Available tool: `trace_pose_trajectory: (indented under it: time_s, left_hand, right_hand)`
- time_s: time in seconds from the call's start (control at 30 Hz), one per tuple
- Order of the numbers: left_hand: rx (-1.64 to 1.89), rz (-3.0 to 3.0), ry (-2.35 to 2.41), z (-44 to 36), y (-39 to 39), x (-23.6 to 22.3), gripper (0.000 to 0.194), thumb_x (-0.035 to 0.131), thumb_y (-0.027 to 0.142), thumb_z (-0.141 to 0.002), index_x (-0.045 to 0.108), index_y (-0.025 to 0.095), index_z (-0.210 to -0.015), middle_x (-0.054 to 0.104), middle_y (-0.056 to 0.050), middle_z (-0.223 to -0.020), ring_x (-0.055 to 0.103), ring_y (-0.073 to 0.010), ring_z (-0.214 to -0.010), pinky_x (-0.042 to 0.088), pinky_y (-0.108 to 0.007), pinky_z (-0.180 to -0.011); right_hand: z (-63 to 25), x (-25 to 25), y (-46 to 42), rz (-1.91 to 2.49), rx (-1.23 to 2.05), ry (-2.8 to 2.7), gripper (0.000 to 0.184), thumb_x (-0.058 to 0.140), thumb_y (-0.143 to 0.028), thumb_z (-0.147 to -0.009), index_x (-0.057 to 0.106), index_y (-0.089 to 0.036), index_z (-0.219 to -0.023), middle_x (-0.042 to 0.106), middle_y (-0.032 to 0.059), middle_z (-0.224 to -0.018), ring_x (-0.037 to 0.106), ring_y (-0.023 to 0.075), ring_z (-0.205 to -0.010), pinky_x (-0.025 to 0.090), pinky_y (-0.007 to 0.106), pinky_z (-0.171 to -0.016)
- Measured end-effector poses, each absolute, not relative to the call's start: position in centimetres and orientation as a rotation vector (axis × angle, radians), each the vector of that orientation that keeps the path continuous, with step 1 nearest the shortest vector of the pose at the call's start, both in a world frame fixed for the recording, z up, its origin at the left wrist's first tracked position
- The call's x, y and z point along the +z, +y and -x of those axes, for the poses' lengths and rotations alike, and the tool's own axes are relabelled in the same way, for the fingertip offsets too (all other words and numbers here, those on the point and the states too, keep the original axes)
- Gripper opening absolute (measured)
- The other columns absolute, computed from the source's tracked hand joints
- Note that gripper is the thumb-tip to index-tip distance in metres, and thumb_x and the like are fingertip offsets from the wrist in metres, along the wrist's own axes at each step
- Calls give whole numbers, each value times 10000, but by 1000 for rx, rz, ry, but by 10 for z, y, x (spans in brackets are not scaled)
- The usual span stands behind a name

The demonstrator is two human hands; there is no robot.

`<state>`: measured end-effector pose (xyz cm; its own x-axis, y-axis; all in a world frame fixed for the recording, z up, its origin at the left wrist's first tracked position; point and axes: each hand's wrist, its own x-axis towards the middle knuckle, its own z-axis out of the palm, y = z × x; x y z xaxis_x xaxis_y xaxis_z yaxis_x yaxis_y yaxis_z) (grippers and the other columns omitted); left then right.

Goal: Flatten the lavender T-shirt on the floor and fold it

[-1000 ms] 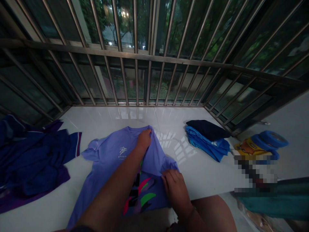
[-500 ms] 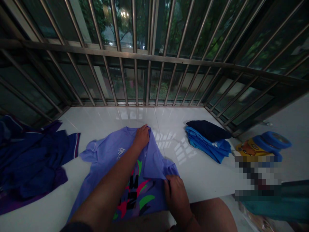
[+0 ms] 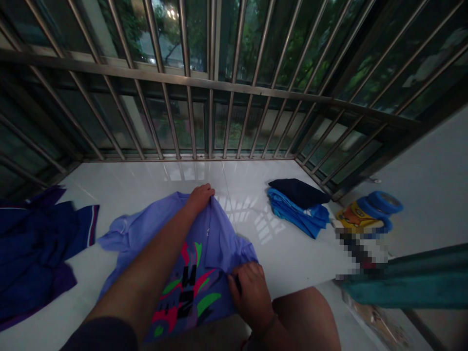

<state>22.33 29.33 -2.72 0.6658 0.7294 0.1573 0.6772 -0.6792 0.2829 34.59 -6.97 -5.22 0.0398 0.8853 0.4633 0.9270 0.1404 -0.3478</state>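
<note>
A purple T-shirt (image 3: 146, 219) with a pink, green and black print lies spread on the white tiled ledge. My left hand (image 3: 202, 196) reaches across it and is closed on the shirt near the collar, at the far edge. My right hand (image 3: 252, 291), lower and nearer to me, is closed on the shirt's right side below the sleeve. Between the two hands the right side is folded over onto the front. My left forearm hides part of the chest, and the fingertips of my right hand are partly hidden.
Dark blue and purple clothes (image 3: 36, 253) lie heaped at the left. Folded blue garments (image 3: 296, 214) with a navy one (image 3: 300, 193) on top sit at the right. A blue-and-yellow container (image 3: 360, 214) stands by the wall. Metal bars (image 3: 197, 84) run along the window behind.
The view has turned slightly right, so everything sits further left. Both hands keep hold of the shirt, and the folded part between them looks more creased.
</note>
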Motion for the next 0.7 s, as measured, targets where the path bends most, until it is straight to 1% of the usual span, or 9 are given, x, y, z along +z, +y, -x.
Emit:
trace_pose_trajectory:
  time_s: [0.1, 0.2, 0.27, 0.33, 0.4, 0.47, 0.53, 0.6, 0.7]
  left_hand:
    - [347, -2656, 1172, -219, 291, -26, 321, 538, 117, -982, 816, 232, -1095, 755, -115, -1139, 712, -287, -1088, 524, -412, -1018]
    - [359, -2620, 1204, -218, 284, -19, 406, 560, 106, -958, 788, 238, -1267, 764, -124, -1255, 718, -301, -1182, 523, -413, -1057]
    - [405, -2582, 1272, -217, 271, -12, 539, 514, 78, -965, 694, 219, -1454, 728, -159, -1374, 715, -314, -1219, 527, -431, -1068]
    - [463, -2547, 1334, -213, 246, -6, 581, 466, 77, -996, 600, 183, -1551, 681, -196, -1452, 702, -316, -1256, 524, -432, -1085]
    - [494, -2537, 1336, -202, 207, -5, 452, 500, 171, -1050, 638, 177, -1480, 700, -189, -1410, 692, -312, -1269, 519, -415, -1105]
    - [476, -2525, 1322, -186, 160, -11, 298, 605, 350, -1066, 723, 199, -1295, 759, -155, -1250, 711, -320, -1195, 535, -414, -1076]
    - [423, -2465, 1380, -170, 114, -22, 308, 668, 493, -1041, 747, 209, -1131, 772, -137, -1100, 727, -337, -1074, 558, -440, -993]
    - [367, -2405, 1424, -158, 78, -34, 285, 680, 496, -1030, 733, 216, -1022, 754, -126, -1045, 722, -336, -1021, 556, -440, -930]
    - [364, -2342, 1391, -152, 56, -42, 172, 655, 358, -1026, 697, 225, -925, 735, -115, -1041, 710, -314, -1033, 536, -417, -929]
  right_hand:
    - [-345, -50, -70, 1751, -37, -1839, 97, 605, -247, -1066, 654, -238, -984, 702, 36, -901, 651, 242, -904, 468, 409, -925]
    - [-346, -50, -69, 1777, -31, -1828, 151, 549, -214, -1076, 667, -236, -985, 702, 44, -906, 646, 240, -907, 458, 398, -920]
    - [-348, -52, -69, 1782, -45, -1822, 178, 527, -190, -1068, 673, -233, -977, 700, 47, -904, 640, 235, -899, 457, 390, -903]
    - [-348, -53, -69, 1787, -62, -1807, 187, 523, -171, -1057, 676, -230, -968, 698, 47, -906, 636, 231, -894, 454, 387, -892]
    - [-349, -53, -68, 1788, -77, -1790, 186, 523, -160, -1053, 680, -224, -977, 699, 47, -910, 635, 231, -892, 453, 389, -890]
    - [-348, -54, -68, 1791, -85, -1774, 183, 522, -161, -1059, 680, -219, -987, 696, 46, -908, 632, 235, -890, 452, 395, -890]
    - [-348, -53, -67, 1793, -79, -1771, 176, 524, -174, -1067, 677, -217, -991, 693, 47, -908, 629, 241, -896, 450, 403, -893]
    - [-348, -53, -67, 1801, -67, -1775, 172, 528, -191, -1075, 679, -219, -997, 695, 48, -915, 632, 247, -914, 448, 409, -904]
    - [-348, -52, -66, 1810, -61, -1788, 166, 536, -213, -1087, 686, -219, -1017, 703, 45, -931, 640, 250, -929, 447, 409, -912]
